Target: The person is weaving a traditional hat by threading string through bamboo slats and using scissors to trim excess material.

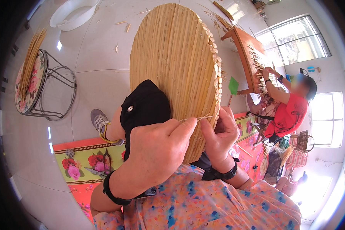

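An oval panel of pale straw stalks [168, 50], laid side by side, leans upright over my lap, and the cut stalk ends run down its right edge. A thin pale cord [205, 117] crosses the lower right part of the panel. My left hand [157, 143] is closed, its thumb and forefinger pinching one end of the cord. At the panel's right edge my right hand [221, 132] pinches the other end; some of its fingers are behind the panel. A black cloth [147, 103] with a shiny stud covers my knee, against the panel's left side.
Scissors [100, 168] lie on a floral mat [74, 166] at the left. Straw stalks [30, 63] rest on a round stool [36, 82]. A white basin [74, 19] stands far left. At right, a person in red [291, 115] handles stalks at an orange-brown table [243, 57].
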Available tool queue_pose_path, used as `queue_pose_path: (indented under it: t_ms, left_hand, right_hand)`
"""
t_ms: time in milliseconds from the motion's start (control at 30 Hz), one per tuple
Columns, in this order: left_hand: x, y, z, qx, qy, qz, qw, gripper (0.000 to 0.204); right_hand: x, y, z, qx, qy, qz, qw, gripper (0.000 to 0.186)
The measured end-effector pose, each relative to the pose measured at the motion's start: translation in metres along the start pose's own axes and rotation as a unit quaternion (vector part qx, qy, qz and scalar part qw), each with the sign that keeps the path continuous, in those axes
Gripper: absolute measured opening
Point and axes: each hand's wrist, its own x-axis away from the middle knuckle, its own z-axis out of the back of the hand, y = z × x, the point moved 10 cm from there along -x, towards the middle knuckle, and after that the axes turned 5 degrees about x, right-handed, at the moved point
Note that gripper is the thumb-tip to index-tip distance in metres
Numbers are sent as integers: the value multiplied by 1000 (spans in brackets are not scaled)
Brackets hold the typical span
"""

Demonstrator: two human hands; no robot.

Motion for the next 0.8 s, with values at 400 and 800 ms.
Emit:
queue_pose_path:
  t_ms: [400,800]
  left_hand:
    - [-2,6,-2,-48,-36,-38,997,31]
    - [-10,32,0,-102,-46,-4,994,25]
  right_hand:
    - [1,1,1,-7,3,3,1000,43]
    - [2,1,-1,-40,-2,-4,999,45]
